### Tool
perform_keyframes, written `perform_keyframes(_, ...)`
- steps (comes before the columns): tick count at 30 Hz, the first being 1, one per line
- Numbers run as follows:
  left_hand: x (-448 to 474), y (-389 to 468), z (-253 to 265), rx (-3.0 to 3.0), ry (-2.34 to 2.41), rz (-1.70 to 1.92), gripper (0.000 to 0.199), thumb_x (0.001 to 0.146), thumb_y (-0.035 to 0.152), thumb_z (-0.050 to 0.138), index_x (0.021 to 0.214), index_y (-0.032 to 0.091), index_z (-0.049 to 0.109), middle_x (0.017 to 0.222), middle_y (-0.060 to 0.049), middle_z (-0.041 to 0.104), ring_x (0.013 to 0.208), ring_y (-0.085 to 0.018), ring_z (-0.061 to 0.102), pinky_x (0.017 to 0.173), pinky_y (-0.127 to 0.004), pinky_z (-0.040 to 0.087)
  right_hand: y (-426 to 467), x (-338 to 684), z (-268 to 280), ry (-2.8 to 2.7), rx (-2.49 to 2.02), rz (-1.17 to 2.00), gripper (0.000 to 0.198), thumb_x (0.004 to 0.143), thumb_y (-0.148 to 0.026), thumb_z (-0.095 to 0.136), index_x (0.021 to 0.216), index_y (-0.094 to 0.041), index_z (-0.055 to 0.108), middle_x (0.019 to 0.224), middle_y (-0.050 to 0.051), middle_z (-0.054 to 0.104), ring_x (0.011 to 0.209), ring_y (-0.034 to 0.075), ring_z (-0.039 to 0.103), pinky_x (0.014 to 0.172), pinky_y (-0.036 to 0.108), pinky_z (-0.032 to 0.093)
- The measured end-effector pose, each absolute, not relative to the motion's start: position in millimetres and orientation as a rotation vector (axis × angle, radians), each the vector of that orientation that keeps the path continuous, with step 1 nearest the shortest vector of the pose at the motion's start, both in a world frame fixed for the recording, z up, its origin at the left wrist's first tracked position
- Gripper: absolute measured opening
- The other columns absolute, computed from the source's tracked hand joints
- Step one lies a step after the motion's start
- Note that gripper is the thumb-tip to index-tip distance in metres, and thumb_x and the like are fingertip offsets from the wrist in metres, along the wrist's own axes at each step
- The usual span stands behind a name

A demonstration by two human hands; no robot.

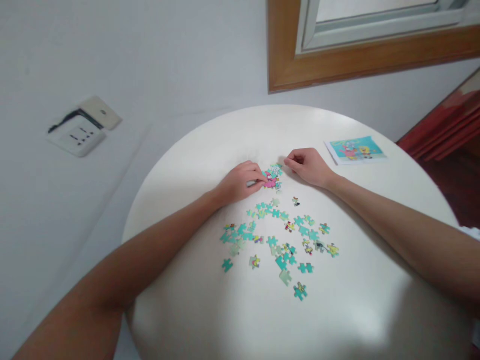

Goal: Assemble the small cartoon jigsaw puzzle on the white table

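Observation:
A small joined section of jigsaw puzzle (270,181) lies flat on the table, with a pink figure and teal parts showing. My left hand (243,182) reaches it from the left, thumb and fingertips pinched at the pink pieces and partly covering them. Just off its upper right edge is my right hand (308,166), its fingers curled in and closed, with no piece visible in them. Toward me, several loose puzzle pieces (276,213) are scattered, mostly teal and pale green. Some, like the yellow-marked piece (300,291), carry bits of a printed picture.
The round white table (180,300) stands against a pale wall. Beyond my right hand lies a picture sheet (358,150) with pink and yellow cartoon figures. A wall socket (80,136) is at left, a wood-framed window (285,65) above, and red cloth (442,125) at right.

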State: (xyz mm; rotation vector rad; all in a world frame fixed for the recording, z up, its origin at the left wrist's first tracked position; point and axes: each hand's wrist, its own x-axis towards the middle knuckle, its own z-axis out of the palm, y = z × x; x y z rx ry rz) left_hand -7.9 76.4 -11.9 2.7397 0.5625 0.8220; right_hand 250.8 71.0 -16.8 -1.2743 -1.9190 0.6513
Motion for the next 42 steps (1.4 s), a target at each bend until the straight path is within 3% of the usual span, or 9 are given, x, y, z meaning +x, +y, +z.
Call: perform_keyframes(42,-9.7,80.2,-9.1,2.722,0.626,0.822,0.016,0.093,0.021,0.058,0.092,0.02,0.075,0.087,-0.004,0.069,0.084,-0.016,0.062,0.079,-0.029,0.05,63.4,250.4,-10.0,-1.906,-1.274,0.583,0.027,0.091,-0.034,0.052,0.076,-0.016,0.063,0.065,0.0,0.058,0.061,0.011,0.045,0.062,0.028,0.033)
